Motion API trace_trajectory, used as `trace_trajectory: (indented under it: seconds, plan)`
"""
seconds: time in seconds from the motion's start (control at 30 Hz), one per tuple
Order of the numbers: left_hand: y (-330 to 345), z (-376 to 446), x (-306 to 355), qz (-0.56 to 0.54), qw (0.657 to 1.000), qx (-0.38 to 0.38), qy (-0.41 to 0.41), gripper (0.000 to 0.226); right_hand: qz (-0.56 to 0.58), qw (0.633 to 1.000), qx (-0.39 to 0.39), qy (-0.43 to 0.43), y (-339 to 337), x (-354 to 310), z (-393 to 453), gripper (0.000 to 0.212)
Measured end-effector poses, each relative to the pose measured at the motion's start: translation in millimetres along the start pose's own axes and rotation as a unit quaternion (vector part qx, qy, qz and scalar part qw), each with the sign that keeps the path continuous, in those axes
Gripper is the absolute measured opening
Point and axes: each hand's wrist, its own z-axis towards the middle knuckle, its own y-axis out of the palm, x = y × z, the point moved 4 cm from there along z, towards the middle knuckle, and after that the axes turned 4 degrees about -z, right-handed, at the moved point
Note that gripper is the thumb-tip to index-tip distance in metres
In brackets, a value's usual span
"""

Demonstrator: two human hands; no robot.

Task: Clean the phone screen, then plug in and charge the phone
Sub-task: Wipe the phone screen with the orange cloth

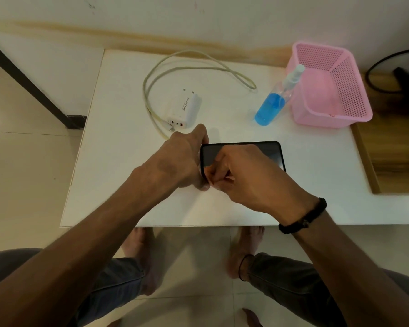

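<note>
Both hands grip the phone at its nine-o'clock end — left hand clamping edges, right hand pinching. Stiff, slick, breakable glass — likely best held by the edges.

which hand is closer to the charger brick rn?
Left. The left hand grips the phone's left end, just below the charger brick. The right hand lies over the screen, farther right and nearer the person.

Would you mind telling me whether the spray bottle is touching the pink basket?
Cannot tell. In the head view the spray bottle overlaps the pink basket's near wall, so no contact or gap shows plainly.
</note>
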Motion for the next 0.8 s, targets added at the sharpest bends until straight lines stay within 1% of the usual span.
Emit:
trace_trajectory:
  seconds: [0.07,0.17,0.27,0.37,0.63,0.7,0.8]
  plan:
    - [-0.2,-0.7,1.5,-0.002,1.0,-0.007,-0.005,0.08,-0.01,1.0,0.005,0.023,-1.4,6.7,-1.5,0.014]
    - [-0.1,-1.2,3.0,0.004,1.0,-0.013,-0.009,0.081,-0.021,0.999,0.007,0.047,-7.4,14.3,-6.1,0.008]
    - [0.2,-1.1,3.3,0.012,1.0,-0.017,-0.012,0.082,-0.003,0.998,0.018,0.058,-14.9,19.8,-10.9,0.006]
    - [-0.2,-1.4,4.3,0.014,1.0,-0.017,-0.012,0.083,0.002,0.997,0.009,0.071,-19.2,27.0,-13.2,0.008]
    - [-1.4,-3.3,7.3,0.022,1.0,-0.02,-0.009,0.082,0.017,0.99,0.018,0.141,-32.9,62.1,-20.6,0.004]
    - [-1.3,-3.4,7.2,0.025,0.999,-0.019,-0.012,0.081,0.021,0.986,0.03,0.164,-36.0,72.4,-22.8,0.005]
    - [-1.3,-4.1,7.7,0.027,0.999,-0.017,-0.015,0.081,0.028,0.978,0.071,0.194,-41.5,85.8,-23.8,0.005]
